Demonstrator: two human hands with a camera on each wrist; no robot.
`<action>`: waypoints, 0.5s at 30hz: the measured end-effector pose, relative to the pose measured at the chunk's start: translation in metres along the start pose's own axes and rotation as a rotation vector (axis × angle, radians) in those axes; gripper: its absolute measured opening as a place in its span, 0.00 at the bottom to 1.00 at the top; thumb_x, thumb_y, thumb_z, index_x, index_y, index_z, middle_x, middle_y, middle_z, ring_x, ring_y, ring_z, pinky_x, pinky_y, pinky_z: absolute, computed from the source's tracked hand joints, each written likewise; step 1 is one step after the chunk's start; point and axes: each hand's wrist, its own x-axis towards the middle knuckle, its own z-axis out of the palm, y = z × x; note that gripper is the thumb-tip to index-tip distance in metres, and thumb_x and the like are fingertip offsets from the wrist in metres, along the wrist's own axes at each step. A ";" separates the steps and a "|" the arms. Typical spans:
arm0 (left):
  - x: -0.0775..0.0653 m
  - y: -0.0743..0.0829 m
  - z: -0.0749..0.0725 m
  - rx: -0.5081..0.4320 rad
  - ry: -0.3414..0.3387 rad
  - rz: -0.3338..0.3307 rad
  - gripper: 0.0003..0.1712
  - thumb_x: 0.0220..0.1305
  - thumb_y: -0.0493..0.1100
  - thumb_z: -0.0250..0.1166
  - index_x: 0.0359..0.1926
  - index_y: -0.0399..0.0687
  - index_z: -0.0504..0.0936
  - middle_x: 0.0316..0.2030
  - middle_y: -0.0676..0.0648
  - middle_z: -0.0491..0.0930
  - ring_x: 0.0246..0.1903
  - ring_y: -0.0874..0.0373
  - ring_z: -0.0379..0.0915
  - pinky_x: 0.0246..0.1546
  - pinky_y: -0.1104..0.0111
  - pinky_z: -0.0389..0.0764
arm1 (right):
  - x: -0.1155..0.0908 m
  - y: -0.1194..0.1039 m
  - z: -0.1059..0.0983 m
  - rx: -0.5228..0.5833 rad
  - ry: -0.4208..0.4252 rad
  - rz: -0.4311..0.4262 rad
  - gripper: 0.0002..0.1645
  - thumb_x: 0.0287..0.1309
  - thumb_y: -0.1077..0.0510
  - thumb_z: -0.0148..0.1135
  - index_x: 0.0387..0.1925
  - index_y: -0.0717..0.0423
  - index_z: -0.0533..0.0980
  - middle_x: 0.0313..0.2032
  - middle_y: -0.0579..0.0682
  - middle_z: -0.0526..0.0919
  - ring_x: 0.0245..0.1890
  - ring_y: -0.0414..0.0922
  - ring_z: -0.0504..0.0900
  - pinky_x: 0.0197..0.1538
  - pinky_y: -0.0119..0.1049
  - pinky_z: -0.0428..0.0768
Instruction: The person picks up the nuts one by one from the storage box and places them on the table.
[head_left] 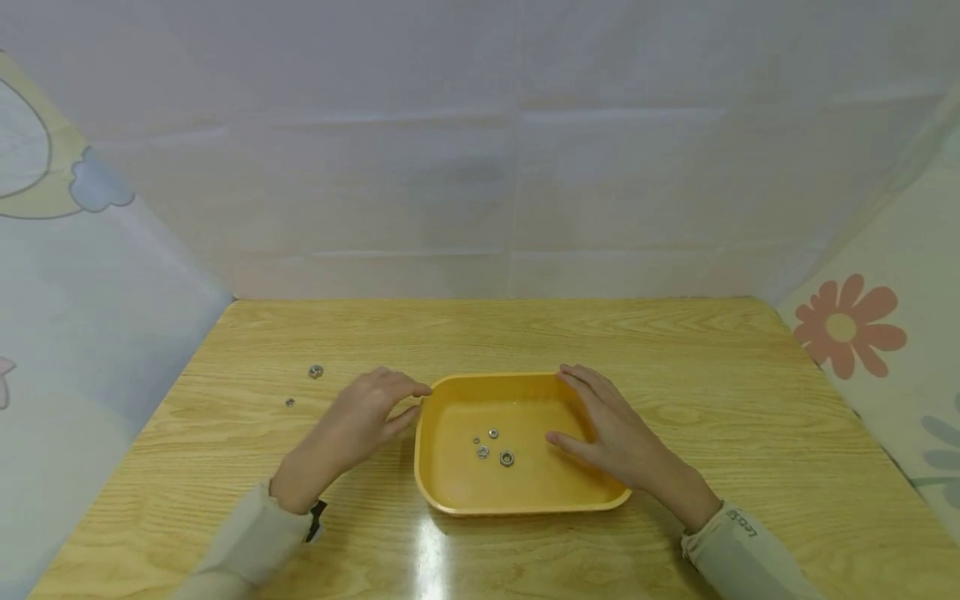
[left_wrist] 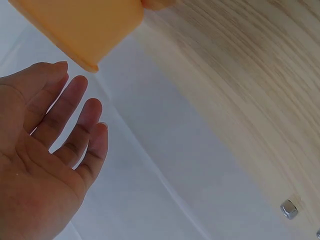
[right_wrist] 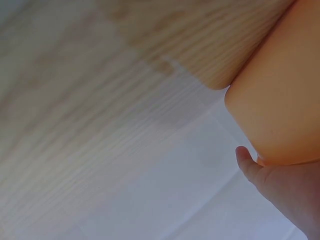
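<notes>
A yellow plastic tray (head_left: 525, 493) rests on the table with several metal nuts (head_left: 507, 458) of different sizes inside, left of its middle. My left hand (head_left: 363, 417) is beside the tray's left rim, fingers loosely bent and holding nothing. In the left wrist view that hand (left_wrist: 55, 130) appears just apart from the tray's corner (left_wrist: 95, 62). Over the tray's right side lies my right hand (head_left: 615, 429), its fingers stretched toward the far rim and its thumb above the inside. The right wrist view shows only part of this hand (right_wrist: 285, 187) by the tray wall (right_wrist: 280, 110).
Two loose nuts lie left of the tray, a larger one (head_left: 316, 371) farther back and a smaller one (head_left: 290, 402) nearer. The wood-grain table (head_left: 480, 329) meets a pale sheet (head_left: 375, 200) at the back. Patterned sheets hang on both sides.
</notes>
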 end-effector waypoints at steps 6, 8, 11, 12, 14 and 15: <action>0.006 0.006 0.006 -0.010 0.004 0.056 0.14 0.55 0.36 0.74 0.45 0.45 0.87 0.41 0.49 0.88 0.40 0.55 0.82 0.42 0.65 0.84 | 0.000 0.000 0.001 -0.020 0.009 -0.002 0.52 0.57 0.39 0.69 0.73 0.62 0.59 0.73 0.57 0.60 0.74 0.58 0.58 0.71 0.61 0.62; 0.008 0.008 0.007 -0.009 -0.008 0.062 0.15 0.56 0.37 0.73 0.46 0.45 0.87 0.42 0.48 0.88 0.41 0.56 0.82 0.42 0.65 0.84 | 0.000 0.000 0.001 -0.031 0.014 -0.005 0.53 0.57 0.39 0.69 0.72 0.63 0.60 0.73 0.57 0.60 0.73 0.58 0.58 0.71 0.61 0.61; 0.010 0.012 0.009 -0.009 -0.031 0.059 0.15 0.57 0.38 0.73 0.47 0.47 0.87 0.42 0.49 0.88 0.41 0.56 0.81 0.43 0.66 0.84 | 0.000 0.000 0.001 -0.042 0.021 -0.012 0.53 0.56 0.39 0.70 0.72 0.63 0.60 0.73 0.57 0.61 0.73 0.58 0.58 0.72 0.61 0.60; 0.011 0.013 0.010 -0.012 -0.036 0.059 0.15 0.56 0.38 0.74 0.47 0.47 0.87 0.43 0.49 0.88 0.41 0.56 0.81 0.43 0.65 0.84 | 0.000 0.000 0.001 -0.046 0.022 -0.015 0.53 0.56 0.39 0.70 0.72 0.63 0.61 0.73 0.57 0.62 0.73 0.58 0.59 0.73 0.61 0.58; 0.012 0.015 0.012 -0.011 -0.045 0.064 0.15 0.57 0.39 0.73 0.47 0.48 0.87 0.43 0.50 0.88 0.41 0.56 0.81 0.44 0.65 0.83 | 0.001 0.000 0.001 -0.055 0.026 -0.019 0.52 0.55 0.39 0.71 0.71 0.64 0.61 0.72 0.58 0.63 0.73 0.58 0.59 0.74 0.61 0.55; 0.013 0.016 0.013 -0.013 -0.047 0.067 0.15 0.56 0.39 0.74 0.46 0.48 0.87 0.43 0.50 0.88 0.41 0.56 0.81 0.44 0.65 0.83 | 0.001 -0.001 0.001 -0.060 0.027 -0.022 0.52 0.55 0.40 0.71 0.71 0.64 0.61 0.72 0.58 0.63 0.73 0.58 0.59 0.74 0.61 0.54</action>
